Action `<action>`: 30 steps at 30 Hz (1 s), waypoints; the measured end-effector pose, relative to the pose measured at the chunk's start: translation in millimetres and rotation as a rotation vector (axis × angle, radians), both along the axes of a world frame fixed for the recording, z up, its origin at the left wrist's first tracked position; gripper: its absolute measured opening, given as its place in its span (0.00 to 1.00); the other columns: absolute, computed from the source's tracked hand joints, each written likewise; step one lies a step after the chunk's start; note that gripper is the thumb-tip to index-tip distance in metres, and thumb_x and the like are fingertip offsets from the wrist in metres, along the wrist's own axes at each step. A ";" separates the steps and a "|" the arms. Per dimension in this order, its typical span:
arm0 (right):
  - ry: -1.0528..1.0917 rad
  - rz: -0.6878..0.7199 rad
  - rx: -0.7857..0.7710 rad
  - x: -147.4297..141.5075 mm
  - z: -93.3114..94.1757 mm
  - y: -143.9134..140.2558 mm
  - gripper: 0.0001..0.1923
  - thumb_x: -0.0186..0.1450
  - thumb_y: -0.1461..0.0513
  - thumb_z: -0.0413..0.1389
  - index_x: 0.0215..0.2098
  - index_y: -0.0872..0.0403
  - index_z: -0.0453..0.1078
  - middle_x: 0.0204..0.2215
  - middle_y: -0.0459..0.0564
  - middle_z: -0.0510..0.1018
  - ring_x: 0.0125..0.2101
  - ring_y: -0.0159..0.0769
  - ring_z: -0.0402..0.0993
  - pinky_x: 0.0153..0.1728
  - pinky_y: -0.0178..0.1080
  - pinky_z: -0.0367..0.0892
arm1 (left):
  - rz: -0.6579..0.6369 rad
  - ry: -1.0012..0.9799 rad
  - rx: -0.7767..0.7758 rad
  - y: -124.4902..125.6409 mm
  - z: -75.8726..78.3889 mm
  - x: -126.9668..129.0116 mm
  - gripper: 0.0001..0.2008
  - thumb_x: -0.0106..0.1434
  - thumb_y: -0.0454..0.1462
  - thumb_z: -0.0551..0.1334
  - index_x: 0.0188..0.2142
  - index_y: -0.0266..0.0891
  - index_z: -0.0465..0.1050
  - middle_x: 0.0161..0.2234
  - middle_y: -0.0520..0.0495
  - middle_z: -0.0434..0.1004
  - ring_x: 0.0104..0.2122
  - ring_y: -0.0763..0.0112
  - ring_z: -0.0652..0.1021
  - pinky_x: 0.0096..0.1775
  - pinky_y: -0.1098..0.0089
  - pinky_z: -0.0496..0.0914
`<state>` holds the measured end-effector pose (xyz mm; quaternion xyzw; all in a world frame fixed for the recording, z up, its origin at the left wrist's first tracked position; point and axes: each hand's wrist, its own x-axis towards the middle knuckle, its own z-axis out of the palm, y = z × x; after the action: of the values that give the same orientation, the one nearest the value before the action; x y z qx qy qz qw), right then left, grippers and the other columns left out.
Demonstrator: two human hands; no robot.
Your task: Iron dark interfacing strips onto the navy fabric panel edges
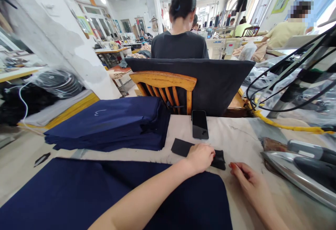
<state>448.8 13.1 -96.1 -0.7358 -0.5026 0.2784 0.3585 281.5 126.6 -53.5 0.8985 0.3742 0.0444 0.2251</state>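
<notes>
My left hand (200,158) reaches across the table with its fingers curled down onto a black fabric strip (182,147), near the strip's right half. The fingertips are partly hidden, but they look pinched on the cloth. Just right of the strip, my right hand (248,178) is held with thumb and forefinger together; whatever lies between them, if anything, is too small to make out. A large dark navy fabric panel (110,191) lies flat under my left forearm. Behind it rests a folded navy fabric stack (112,121) with a chalk mark on top.
A smartphone (200,125) lies beyond the strip. At the right sits an iron (301,174), with black cables (275,109) and a yellow-wrapped hose (288,127) behind it. A wooden chair (168,80) and a seated person (180,43) are past the far table edge.
</notes>
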 end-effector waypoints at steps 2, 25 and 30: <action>-0.012 -0.006 0.003 1.1 1.7 5.4 0.22 0.60 0.46 0.50 0.36 0.54 0.74 0.28 0.50 0.78 0.27 0.38 0.73 0.28 0.35 0.67 | 0.005 -0.030 -0.024 0.9 1.0 -4.0 0.12 0.64 0.34 0.54 0.36 0.41 0.77 0.37 0.47 0.77 0.38 0.63 0.77 0.39 0.66 0.71; -0.330 -0.064 0.001 -31.0 0.7 16.6 0.15 0.59 0.48 0.48 0.30 0.49 0.65 0.27 0.46 0.71 0.27 0.38 0.67 0.27 0.39 0.55 | 0.428 -0.991 -0.394 -2.9 34.9 -196.5 0.15 0.68 0.37 0.48 0.46 0.37 0.71 0.47 0.41 0.75 0.46 0.63 0.76 0.48 0.62 0.70; -0.265 -0.153 0.065 -30.1 3.1 15.1 0.24 0.57 0.45 0.48 0.42 0.53 0.62 0.26 0.47 0.70 0.26 0.40 0.67 0.27 0.41 0.59 | 0.371 -1.308 -0.768 -61.8 97.6 -292.8 0.11 0.60 0.41 0.64 0.40 0.37 0.75 0.40 0.43 0.78 0.40 0.63 0.78 0.45 0.67 0.71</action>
<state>418.7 28.2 -93.1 -0.7902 -0.4969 0.1343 0.3326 -11.3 64.8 44.1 0.4715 0.2987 0.4693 0.6843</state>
